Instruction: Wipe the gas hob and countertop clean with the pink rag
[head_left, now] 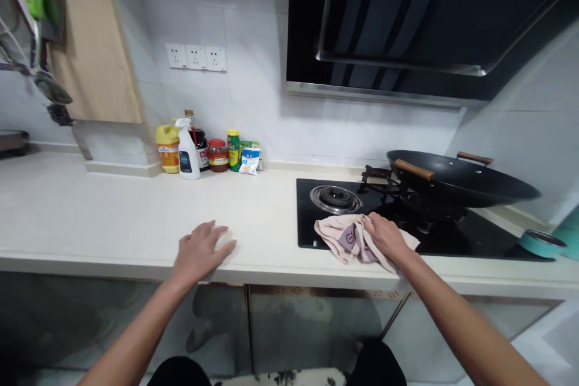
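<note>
My right hand (384, 235) presses a pale pink cloth (335, 232) with a purple patch against the front edge of the black gas stove (306, 205). The fingers are closed on the bunched fabric, and part of the cloth hangs over onto the counter's front. Further left, my left hand (201, 251) rests on the white countertop (257, 217) near its front edge, fingers stretched and holding nothing. Just behind the cloth lies the round left burner (337, 198).
A large black wok (465, 178) with wooden handles sits on the right burner. Along the wall stand a spray bottle (187, 151), a yellow jug (167, 148), a red-lidded jar (218, 155) and small packets (250, 160). The dark range hood (389, 24) overhangs the stove. A teal container (541, 243) stands far right.
</note>
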A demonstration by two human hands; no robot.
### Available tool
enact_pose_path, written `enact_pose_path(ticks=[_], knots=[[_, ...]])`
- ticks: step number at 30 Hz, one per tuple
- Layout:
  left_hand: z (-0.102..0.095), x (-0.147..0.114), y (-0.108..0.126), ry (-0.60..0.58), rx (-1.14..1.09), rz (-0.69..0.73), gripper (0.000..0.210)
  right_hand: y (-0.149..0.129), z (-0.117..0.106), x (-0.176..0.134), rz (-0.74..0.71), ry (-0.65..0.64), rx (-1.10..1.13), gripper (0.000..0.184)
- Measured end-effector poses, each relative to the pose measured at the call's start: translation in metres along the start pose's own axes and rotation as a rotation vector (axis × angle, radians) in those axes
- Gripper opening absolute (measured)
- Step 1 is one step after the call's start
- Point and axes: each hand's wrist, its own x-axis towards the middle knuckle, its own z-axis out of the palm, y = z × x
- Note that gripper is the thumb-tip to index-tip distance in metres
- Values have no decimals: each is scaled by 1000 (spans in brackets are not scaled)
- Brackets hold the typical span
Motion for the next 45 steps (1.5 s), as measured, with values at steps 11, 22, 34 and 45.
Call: enact_pose_path(ticks=[11,22,34,45], knots=[[42,3,115,-124,-150,356,60,-84,22,-4,-410,-116,199,63],[49,13,100,-5,-259,286,52,23,-5,-27,-311,27,189,49],[45,2,109,215,-270,283,39,235,-1,-64,264,215,-78,69],[42,0,114,153,-248,208,36,78,9,-77,-52,240,-180,54]])
